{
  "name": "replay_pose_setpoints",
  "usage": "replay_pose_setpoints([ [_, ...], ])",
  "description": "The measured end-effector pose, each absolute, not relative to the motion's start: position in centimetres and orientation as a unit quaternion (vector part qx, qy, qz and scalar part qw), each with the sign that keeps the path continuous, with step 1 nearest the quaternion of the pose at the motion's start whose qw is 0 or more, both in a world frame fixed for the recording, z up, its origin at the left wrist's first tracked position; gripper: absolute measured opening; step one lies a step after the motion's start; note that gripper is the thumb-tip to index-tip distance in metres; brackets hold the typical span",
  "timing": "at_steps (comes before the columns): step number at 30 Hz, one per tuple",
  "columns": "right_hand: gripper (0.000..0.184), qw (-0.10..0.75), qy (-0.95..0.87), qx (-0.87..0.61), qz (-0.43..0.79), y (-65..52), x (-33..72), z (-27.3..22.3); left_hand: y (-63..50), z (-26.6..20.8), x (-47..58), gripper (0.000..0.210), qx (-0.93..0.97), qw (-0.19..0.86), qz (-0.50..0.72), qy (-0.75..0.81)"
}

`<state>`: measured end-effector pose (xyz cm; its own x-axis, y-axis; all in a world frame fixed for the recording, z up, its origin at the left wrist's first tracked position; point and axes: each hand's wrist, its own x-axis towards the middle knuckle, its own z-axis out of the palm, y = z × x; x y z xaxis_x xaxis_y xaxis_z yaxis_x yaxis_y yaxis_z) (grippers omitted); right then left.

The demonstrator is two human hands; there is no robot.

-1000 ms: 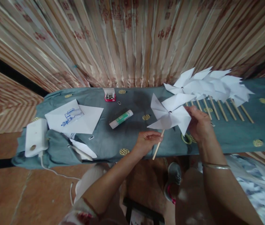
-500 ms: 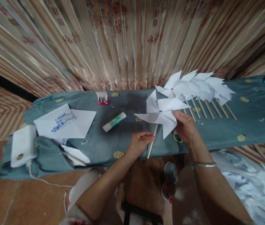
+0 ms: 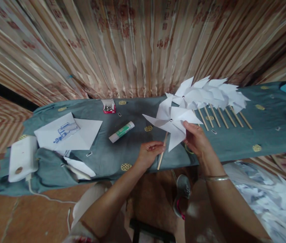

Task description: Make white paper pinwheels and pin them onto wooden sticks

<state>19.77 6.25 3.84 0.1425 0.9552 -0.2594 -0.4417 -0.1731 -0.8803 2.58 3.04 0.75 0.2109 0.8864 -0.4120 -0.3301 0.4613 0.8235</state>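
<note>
Pinwheel has drifted toward the finished row on the table (blades turned since), my left hand pinching its stick, right hand gripping a blade.

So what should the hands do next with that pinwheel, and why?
Probably lay it beside the finished row. The pinwheel looks complete, pin through its centre; the left hand pinches its stick, the right hand touches a blade, and the others lie lined up on the cloth.
</note>
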Motion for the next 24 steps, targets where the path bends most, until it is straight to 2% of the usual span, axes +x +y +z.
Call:
replay_pose_setpoints([
  [6,0.033,0.601,-0.239,-0.472,0.598,6.1,19.1,3.2,3.0,0.9,2.7,0.032,0.303,0.712,0.433,0.462],
  [13,0.036,0.579,-0.23,-0.443,0.645,5.4,18.0,2.7,3.1,0.7,2.7,0.033,0.303,0.701,0.443,0.469],
  [19,0.031,0.553,-0.258,-0.441,0.658,5.0,18.1,2.3,3.2,0.8,2.5,0.028,0.306,0.699,0.455,0.46],
  [24,0.032,0.567,-0.257,-0.439,0.647,5.0,18.6,2.2,3.4,1.1,2.4,0.027,0.318,0.686,0.454,0.471],
])
